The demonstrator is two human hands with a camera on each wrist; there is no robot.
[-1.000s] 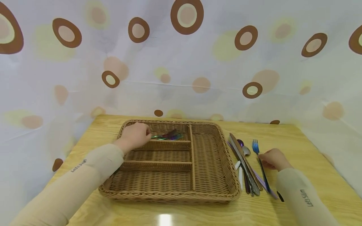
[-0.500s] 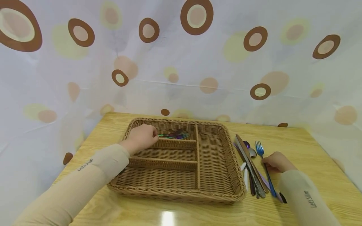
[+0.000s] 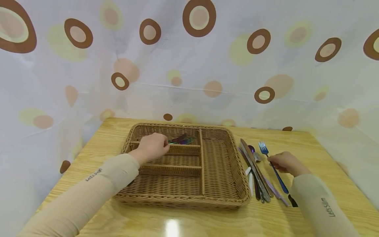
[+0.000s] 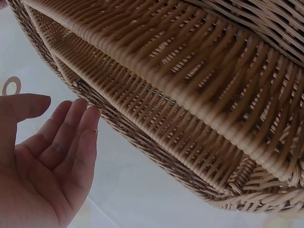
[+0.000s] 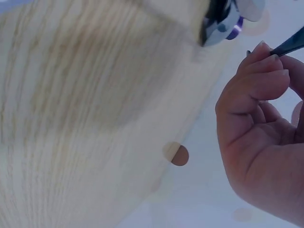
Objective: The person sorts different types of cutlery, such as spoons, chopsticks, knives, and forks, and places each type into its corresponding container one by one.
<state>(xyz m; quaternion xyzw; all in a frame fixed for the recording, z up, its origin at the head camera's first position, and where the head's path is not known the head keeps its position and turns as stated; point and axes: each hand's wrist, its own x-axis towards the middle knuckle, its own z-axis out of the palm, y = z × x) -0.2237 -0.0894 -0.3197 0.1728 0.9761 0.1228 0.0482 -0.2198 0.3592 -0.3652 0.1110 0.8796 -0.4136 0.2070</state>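
My right hand (image 3: 285, 162) pinches a blue fork (image 3: 278, 179) by its handle, tines pointing away from me, to the right of a pile of cutlery (image 3: 259, 179). In the right wrist view the fork's handle (image 5: 290, 43) shows between thumb and fingertips. My left hand (image 3: 153, 147) hovers over the back left of a divided wicker basket (image 3: 180, 197), overlapping its rear divider. The left wrist view shows its fingers (image 4: 71, 128) loosely bent, thumb apart, with nothing held. Several iridescent pieces of cutlery (image 3: 183, 141) lie in the back compartment, partly hidden by this hand.
Table knives (image 3: 256, 168), a silver spoon (image 3: 257, 157), a purple spoon (image 3: 251, 148) and white handles (image 3: 250, 181) lie crossed beside the basket's right wall. A dark-ended purple utensil (image 3: 292, 200) reaches toward my right sleeve. Behind the wooden table (image 3: 299, 141) hangs a patterned cloth (image 3: 189, 65).
The blue fork has come up off the pile and turned slightly in my right hand. My left hand has shifted right and a little nearer to me over the basket.
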